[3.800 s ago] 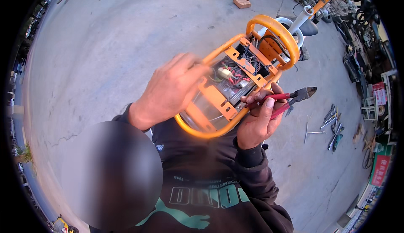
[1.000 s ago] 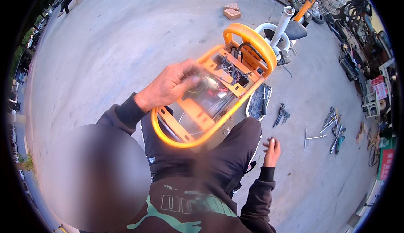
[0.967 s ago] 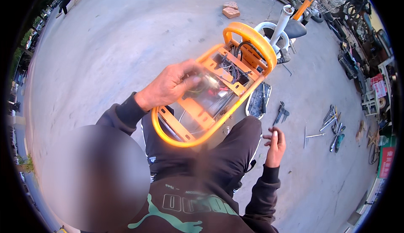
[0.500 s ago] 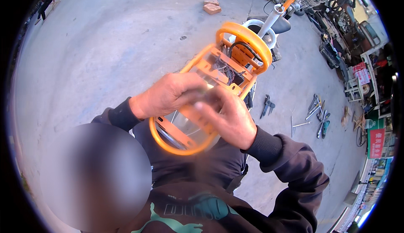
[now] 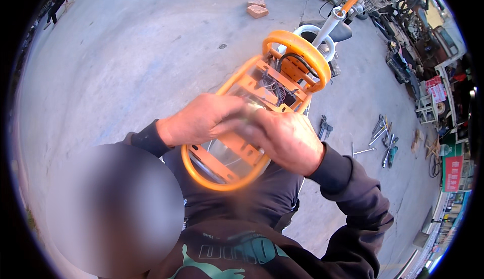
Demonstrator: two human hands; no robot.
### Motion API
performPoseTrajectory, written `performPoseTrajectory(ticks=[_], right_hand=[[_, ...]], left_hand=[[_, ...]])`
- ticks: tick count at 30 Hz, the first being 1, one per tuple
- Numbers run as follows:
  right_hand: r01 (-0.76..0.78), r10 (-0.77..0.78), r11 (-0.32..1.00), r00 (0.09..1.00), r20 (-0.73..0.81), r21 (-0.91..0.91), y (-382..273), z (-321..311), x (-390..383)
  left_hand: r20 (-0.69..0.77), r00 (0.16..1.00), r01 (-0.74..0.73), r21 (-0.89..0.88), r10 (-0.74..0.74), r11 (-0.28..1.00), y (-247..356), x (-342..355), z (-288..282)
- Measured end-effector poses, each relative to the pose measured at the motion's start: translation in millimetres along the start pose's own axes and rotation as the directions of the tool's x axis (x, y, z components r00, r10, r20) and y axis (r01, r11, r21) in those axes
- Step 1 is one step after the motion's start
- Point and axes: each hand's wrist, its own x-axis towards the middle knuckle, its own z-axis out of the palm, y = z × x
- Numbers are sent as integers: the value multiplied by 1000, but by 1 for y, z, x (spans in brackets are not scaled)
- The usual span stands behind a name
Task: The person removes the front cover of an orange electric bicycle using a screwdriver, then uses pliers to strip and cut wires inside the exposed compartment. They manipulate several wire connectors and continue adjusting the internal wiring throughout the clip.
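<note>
An orange tubular frame (image 5: pixel 285 37), perhaps part of a scooter or bike, lies in front of me with its rounded near end over my lap. Above its middle my two hands meet. My left hand (image 5: pixel 199 120) comes in from the left, its fingers bent and pressed toward the right ones. From the right, my right hand (image 5: pixel 295 140) curls with thumb and fingers drawn in. Both look closed on something small and pale between the fingertips, too blurred to name. Just beyond them, dark wires (image 5: pixel 272 85) sit in an opening between the frame's flat cross plates.
A white steering tube (image 5: pixel 330 25) rises at the frame's far end. Pliers-like tools (image 5: pixel 324 126) and several hand tools (image 5: pixel 385 140) lie on the concrete at right. Bricks (image 5: pixel 257 10) rest at the far side. Parts and machinery line the right edge; a person (image 5: pixel 57 4) stands far left.
My right hand has turned, with its back facing up more and its fingers curled further in. My left hand stays close against it. The whole view has shifted slightly.
</note>
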Motion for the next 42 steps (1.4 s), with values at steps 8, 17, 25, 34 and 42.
performPoseTrajectory(ticks=[8,17,25,34,42], right_hand=[[6,-33,993,972,-231,-116,-4,34,-10],[215,-176,970,944,-280,116,26,44,-6],[260,-187,929,943,-274,261,29,38,-10],[-148,368,575,925,-93,805,3,36,-8],[-159,157,987,979,-132,-7,-30,42,33]], left_hand=[[133,967,-241,176,219,954,-13,4,-4],[201,967,-194,162,160,968,-15,3,-1],[2,994,113,-95,-113,989,-8,-7,-6],[-317,941,46,-220,-116,975,-16,-6,4],[-375,927,4,-77,-33,997,-21,-8,5]])
